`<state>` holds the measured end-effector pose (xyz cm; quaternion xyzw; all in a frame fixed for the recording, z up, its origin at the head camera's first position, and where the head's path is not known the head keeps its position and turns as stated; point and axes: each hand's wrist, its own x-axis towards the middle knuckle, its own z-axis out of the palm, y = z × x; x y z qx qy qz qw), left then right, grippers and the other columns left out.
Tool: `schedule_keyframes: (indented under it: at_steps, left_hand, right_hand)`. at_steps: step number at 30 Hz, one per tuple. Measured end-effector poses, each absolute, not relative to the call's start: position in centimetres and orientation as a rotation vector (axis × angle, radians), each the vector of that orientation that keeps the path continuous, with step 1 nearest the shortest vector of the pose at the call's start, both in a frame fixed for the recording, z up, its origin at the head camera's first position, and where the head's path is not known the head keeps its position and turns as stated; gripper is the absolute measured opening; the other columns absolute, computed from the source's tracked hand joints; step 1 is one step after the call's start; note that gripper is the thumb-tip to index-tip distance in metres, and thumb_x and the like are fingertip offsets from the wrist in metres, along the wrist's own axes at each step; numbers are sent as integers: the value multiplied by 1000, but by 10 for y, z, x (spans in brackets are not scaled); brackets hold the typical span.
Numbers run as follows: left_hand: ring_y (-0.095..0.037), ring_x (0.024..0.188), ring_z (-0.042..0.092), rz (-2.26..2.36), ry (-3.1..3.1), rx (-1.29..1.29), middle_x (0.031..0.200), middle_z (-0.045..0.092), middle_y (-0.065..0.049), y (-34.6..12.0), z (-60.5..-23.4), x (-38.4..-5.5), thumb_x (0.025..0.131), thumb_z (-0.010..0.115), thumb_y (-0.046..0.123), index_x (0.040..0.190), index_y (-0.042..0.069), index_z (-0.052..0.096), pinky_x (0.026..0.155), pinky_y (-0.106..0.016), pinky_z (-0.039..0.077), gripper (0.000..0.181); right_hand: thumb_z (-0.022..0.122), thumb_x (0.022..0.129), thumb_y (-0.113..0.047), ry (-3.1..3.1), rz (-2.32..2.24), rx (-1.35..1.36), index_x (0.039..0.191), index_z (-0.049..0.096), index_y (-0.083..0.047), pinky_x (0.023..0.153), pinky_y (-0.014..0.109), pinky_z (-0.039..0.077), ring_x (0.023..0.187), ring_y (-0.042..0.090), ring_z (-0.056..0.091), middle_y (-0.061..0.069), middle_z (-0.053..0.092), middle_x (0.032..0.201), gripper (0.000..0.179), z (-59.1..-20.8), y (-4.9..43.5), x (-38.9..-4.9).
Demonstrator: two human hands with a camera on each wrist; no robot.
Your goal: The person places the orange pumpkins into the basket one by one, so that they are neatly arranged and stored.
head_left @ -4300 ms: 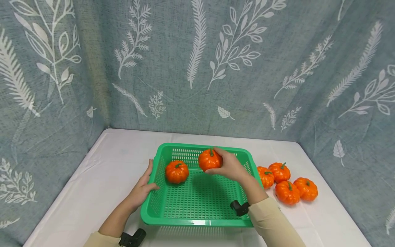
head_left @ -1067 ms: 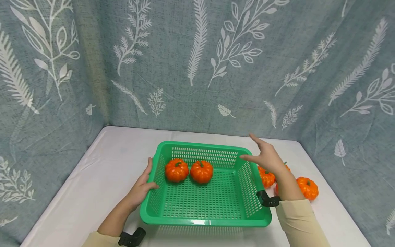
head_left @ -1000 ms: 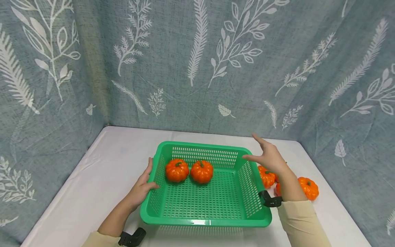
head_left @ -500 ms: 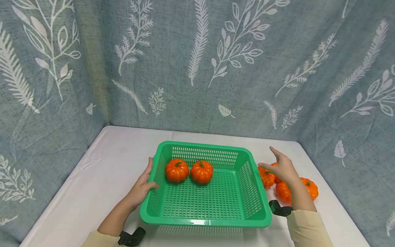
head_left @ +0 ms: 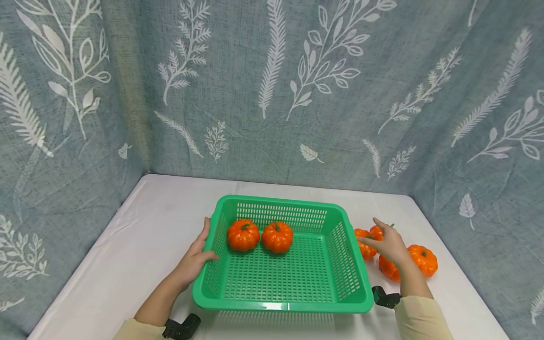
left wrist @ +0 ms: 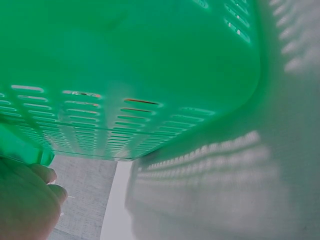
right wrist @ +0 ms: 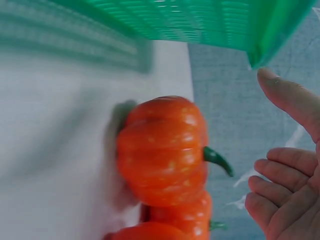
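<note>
A green plastic basket (head_left: 280, 306) with slotted walls stands on the table. Inside it, toward the back left, two orange toy pumpkins sit side by side, a left pumpkin (head_left: 243, 235) and a right pumpkin (head_left: 277, 237). My left hand (head_left: 193, 262) grips the basket's left rim, thumb over the edge and fingers along the outer wall. Over the pumpkins to the right of the basket hovers my right hand (head_left: 392, 243), thumb and fingers spread, holding nothing. In the right wrist view the nearest pumpkin (right wrist: 165, 150), green-stemmed, lies apart from the fingers.
Several orange pumpkins cluster right of the basket, one pumpkin (head_left: 422, 260) at the outer side and partly behind the right forearm. A white cloth covers the table (head_left: 161, 222). A grey-blue leaf-patterned curtain (head_left: 238, 94) closes off the back and sides.
My right hand released a pumpkin into the basket beside the first one, then moved right and down to the pumpkins outside. My left hand has stayed on the rim.
</note>
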<state>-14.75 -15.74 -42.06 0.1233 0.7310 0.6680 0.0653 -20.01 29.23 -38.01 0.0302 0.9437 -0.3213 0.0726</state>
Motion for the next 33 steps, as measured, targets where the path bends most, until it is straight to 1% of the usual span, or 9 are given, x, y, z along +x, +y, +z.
schedule_keyframes:
  at_steps: [3, 5, 7, 9, 12, 14, 26, 30, 33]
  left_hand:
    - [-28, 138, -18, 2018, 2200, 373, 152, -20, -4, -158, -421, -147, 76, 45, -9, 144, 15, -18, 108, -54, -1, 96]
    - [-28, 138, -18, 2018, 2202, 372, 152, -20, -5, -158, -421, -148, 76, 45, -9, 144, 15, -18, 108, -54, -1, 96]
    - [-28, 138, -19, 2017, 2206, 370, 152, -20, -5, -158, -421, -148, 76, 45, -9, 144, 15, -18, 108, -55, -2, 96]
    - [-28, 138, -18, 2014, 2213, 368, 152, -20, -5, -158, -422, -148, 76, 45, -9, 144, 15, -18, 108, -55, -2, 96]
    - [-28, 138, -18, 2011, 2215, 368, 152, -20, -5, -158, -422, -148, 76, 45, -9, 144, 15, -18, 108, -55, -1, 96]
    - [-28, 138, -18, 2007, 2214, 367, 152, -20, -5, -158, -422, -148, 76, 45, -8, 144, 15, -18, 108, -54, 0, 96]
    - [-28, 137, -20, 2032, 2203, 393, 151, -20, -5, -158, -425, -148, 75, 45, -9, 144, 14, -18, 107, -56, -4, 96]
    - [-28, 138, -18, 2019, 2201, 389, 152, -20, -5, -158, -425, -148, 76, 45, -9, 144, 15, -18, 108, -54, -1, 96]
    - [-29, 138, -15, 1998, 2215, 392, 152, -19, -6, -158, -424, -148, 76, 45, -8, 144, 15, -19, 107, -48, 7, 96]
  right_hand:
    - [66, 80, -40, 2837, -969, 82, 144, 19, 3, 99, 60, 31, 129, 47, 26, 32, 23, 144, 90, -387, 293, -198]
    - [66, 79, -40, 2844, -955, 91, 143, 21, 4, 96, 57, 36, 122, 44, 34, 32, 26, 142, 90, -391, 292, -197]
    - [66, 79, -41, 2856, -929, 95, 142, 23, 4, 95, 56, 37, 118, 43, 38, 31, 29, 141, 89, -395, 292, -196]
    - [66, 79, -41, 2859, -918, 105, 142, 24, 4, 96, 56, 36, 118, 42, 39, 30, 31, 141, 88, -399, 292, -196]
    - [65, 80, -39, 2866, -914, 107, 141, 27, 5, 99, 60, 30, 126, 44, 34, 28, 33, 140, 85, -405, 292, -195]
    - [66, 80, -38, 2866, -920, 109, 141, 27, 5, 101, 60, 28, 127, 45, 32, 28, 33, 140, 84, -408, 292, -195]
    - [69, 78, -31, 2861, -971, 222, 142, 23, 5, 103, 60, 25, 129, 45, 29, 28, 28, 143, 87, -424, 291, -201]
    - [69, 78, -30, 2845, -996, 262, 142, 21, 5, 103, 61, 25, 129, 45, 27, 28, 26, 144, 88, -428, 290, -202]
    - [69, 78, -29, 2866, -974, 265, 142, 22, 6, 102, 60, 25, 129, 45, 29, 28, 27, 143, 87, -430, 289, -203]
